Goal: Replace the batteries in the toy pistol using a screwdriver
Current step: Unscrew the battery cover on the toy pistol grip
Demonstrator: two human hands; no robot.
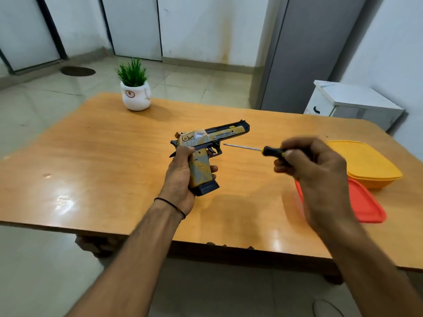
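Both forearms reach forward, well apart. The left grip (179, 177) curls round the toy pistol (201, 170); the right grip (320, 170), blurred, holds the screwdriver (271, 152).

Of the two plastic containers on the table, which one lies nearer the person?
The red container, which is flat and partly hidden behind the right hand. The yellow container is taller and lies farther back.

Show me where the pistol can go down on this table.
Bare wood spans the left half of the table, from the plant pot to the near edge, and the middle under the toy pistol. The right end is crowded: yellow container, red lid.
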